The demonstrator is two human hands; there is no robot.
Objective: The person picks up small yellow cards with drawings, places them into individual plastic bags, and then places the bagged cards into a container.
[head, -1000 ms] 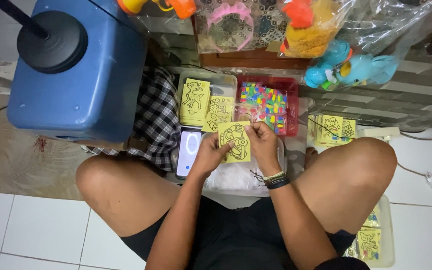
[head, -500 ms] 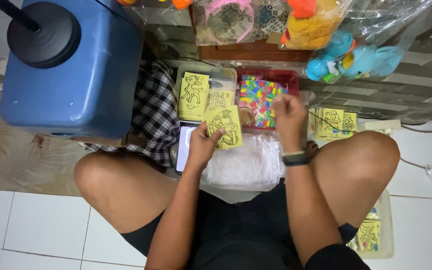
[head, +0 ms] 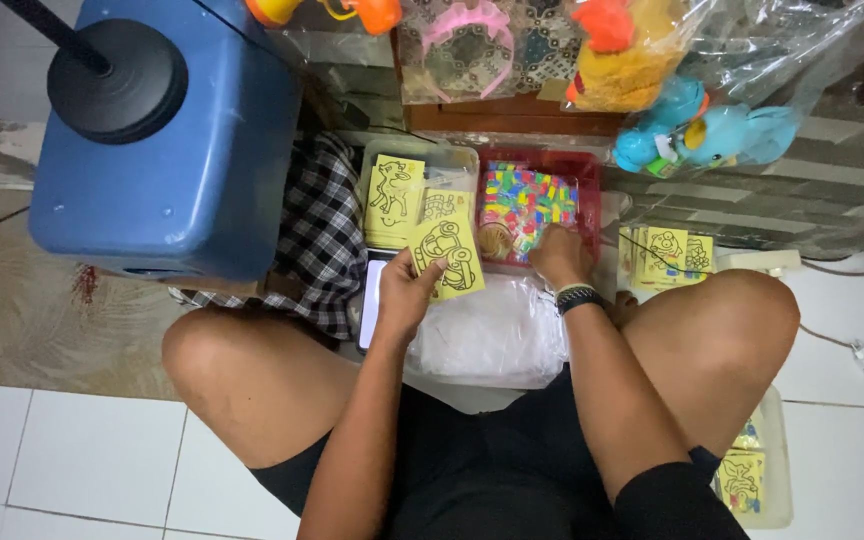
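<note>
While the yellow line-drawing card (head: 447, 258) is kept pinched by the left hand (head: 407, 290), the right hand (head: 558, 256) has been moved off it to the red tray of coloured bits (head: 588, 196), fingers curled there, grip unclear.

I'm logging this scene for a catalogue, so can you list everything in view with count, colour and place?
yellow card: one, yellow with dark line drawing, held in the left hand
card stacks: two, yellow, in the clear tray ahead
red basket: one, red, holds small multicoloured packets, right of the tray
cards on floor: a few, yellow, beside the right knee
phone: one, pale screen, under the left hand
clear plastic bags: a pile, whitish, on the lap
checked cloth: one, black and white, left of the tray
blue container: one, black lid, upper left
bagged toys: several, blue, yellow, orange, top
left hand: holds the card
right hand: in the basket, black wristband
</note>
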